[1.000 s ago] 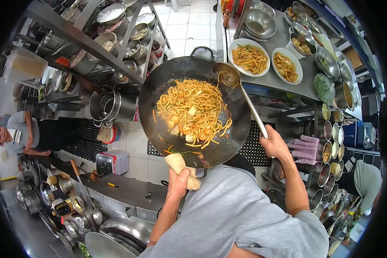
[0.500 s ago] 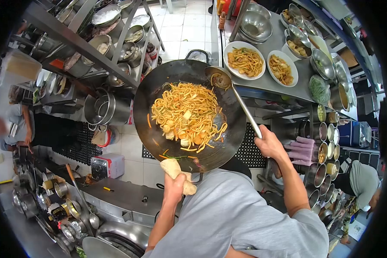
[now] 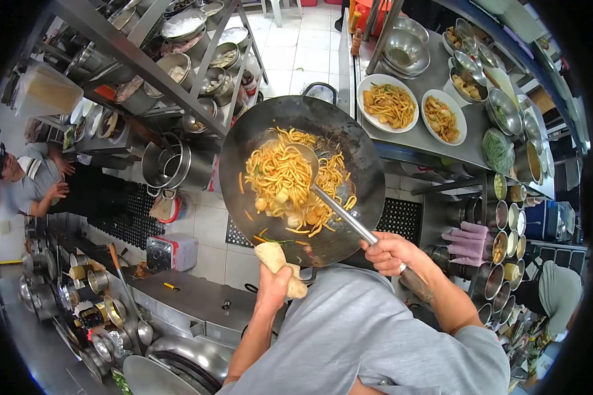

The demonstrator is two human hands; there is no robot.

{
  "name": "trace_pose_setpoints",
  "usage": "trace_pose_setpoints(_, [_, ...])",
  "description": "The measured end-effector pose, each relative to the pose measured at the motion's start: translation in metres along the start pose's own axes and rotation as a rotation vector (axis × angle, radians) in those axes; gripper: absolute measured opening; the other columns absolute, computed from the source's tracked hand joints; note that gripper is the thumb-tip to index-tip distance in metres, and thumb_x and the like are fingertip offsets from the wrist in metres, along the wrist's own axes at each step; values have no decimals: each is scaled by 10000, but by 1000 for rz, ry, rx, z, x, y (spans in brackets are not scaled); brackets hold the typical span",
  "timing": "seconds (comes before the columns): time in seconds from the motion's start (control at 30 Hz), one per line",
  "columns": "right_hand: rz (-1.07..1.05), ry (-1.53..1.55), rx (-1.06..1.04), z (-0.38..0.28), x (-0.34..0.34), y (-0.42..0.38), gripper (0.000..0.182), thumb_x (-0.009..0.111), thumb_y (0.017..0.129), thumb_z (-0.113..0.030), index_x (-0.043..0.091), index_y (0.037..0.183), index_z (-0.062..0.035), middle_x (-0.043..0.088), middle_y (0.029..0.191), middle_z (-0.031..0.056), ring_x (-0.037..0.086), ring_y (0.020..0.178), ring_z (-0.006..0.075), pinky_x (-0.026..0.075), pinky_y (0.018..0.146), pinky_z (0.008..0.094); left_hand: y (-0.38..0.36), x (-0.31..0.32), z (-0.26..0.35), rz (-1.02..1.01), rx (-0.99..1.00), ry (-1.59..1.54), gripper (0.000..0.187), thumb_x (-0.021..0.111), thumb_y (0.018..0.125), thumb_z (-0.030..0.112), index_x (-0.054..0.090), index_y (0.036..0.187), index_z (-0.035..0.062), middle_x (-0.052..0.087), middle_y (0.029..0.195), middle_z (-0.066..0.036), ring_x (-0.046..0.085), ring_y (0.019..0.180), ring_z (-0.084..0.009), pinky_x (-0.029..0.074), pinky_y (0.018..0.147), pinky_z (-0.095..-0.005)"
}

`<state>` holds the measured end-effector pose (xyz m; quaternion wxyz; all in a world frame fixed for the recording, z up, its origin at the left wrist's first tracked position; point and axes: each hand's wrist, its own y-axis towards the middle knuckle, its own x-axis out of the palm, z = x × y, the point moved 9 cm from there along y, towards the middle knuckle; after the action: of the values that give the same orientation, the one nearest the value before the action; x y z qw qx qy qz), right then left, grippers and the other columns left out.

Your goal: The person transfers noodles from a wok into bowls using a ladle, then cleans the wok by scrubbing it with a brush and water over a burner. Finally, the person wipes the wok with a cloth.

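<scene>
A large black wok [image 3: 364, 148] holds fried noodles [image 3: 278, 176] mixed with pale chunks and vegetable strips. Folded beige cloth [image 3: 270, 254] is gripped in my left hand [image 3: 275, 287] at the wok's near edge; the near handle is mostly hidden there. My right hand [image 3: 396, 254] is closed round the long handle of a metal ladle [image 3: 344, 214]. The ladle's bowl is in among the noodles, with a heap of them in front of it. A few orange and green strips stick to the wok's near wall.
Two white plates [image 3: 360, 117] of noodles stand on the steel counter at right, near stacked metal bowls [image 3: 407, 51]. Racked pots [image 3: 171, 72] fill the upper left. A co-worker [image 3: 36, 174] stands at left; another person [image 3: 560, 283] bends at far right.
My right hand has moved the ladle from the wok's far right wall into the noodles, gathering them leftward. My left hand still grips the cloth. The co-worker's hands at left have come up.
</scene>
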<state>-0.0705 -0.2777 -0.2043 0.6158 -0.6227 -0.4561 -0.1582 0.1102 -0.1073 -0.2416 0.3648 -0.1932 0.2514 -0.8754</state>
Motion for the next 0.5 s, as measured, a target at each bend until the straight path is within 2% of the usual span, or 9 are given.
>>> trace_pose_setpoints(0.13, [4,-24,-79,-8,18,-23,121,557,908,-41,497,990,-106,346,567,-54,322,347,49,258,292,240,-3,8,12,15,-12,-56,478,511,744,40,468,1212,-47,569,988,-121,612,788,-215,546,657,-354])
trace_pose_setpoints(0.23, [2,-31,-135,-12,33,-48,127,550,929,-50,486,1022,-106,360,559,-38,334,343,58,265,289,243,2,-2,-7,-2,-27,-14,469,508,740,49,472,1199,-40,574,960,-131,617,754,-228,548,636,-360])
trace_pose_setpoints(0.27, [-121,19,-136,-7,27,-48,141,555,932,-51,482,1037,-109,361,551,-33,327,335,62,269,290,243,4,-5,-7,2,-8,-6,471,507,738,49,471,1199,-41,577,946,-134,619,737,-231,548,629,-361])
trace_pose_setpoints(0.3, [-155,-5,-142,0,13,-42,142,562,930,-51,487,1034,-112,359,546,-35,311,331,62,272,293,245,5,-5,-9,2,8,4,473,506,736,49,470,1199,-42,580,932,-138,621,719,-235,547,622,-362])
trace_pose_setpoints(0.33, [-83,-61,-153,3,7,-37,138,563,928,-54,490,1029,-112,358,545,-36,310,334,61,268,296,244,7,-6,-7,34,66,-4,461,499,734,50,482,1186,-41,590,935,-146,631,719,-238,546,612,-366])
trace_pose_setpoints(0.4, [53,-98,-160,-3,5,-35,123,563,919,-66,499,1014,-111,360,563,-40,309,349,53,250,304,242,12,0,-4,-2,49,-21,449,500,735,54,494,1173,-45,599,934,-146,639,732,-238,545,613,-365])
trace_pose_setpoints(0.43, [-13,10,-145,-5,7,-30,112,557,904,-63,500,987,-113,366,586,-42,314,362,44,244,308,242,5,-1,-5,-14,16,-17,443,501,735,57,499,1166,-48,603,933,-147,642,738,-238,544,614,-365])
trace_pose_setpoints(0.5, [90,-38,-148,-3,7,-34,99,542,896,-51,496,958,-114,368,606,-46,315,372,37,250,312,239,4,-2,-6,-15,6,-6,397,500,738,61,517,1119,-49,620,874,-145,648,711,-235,543,600,-355])
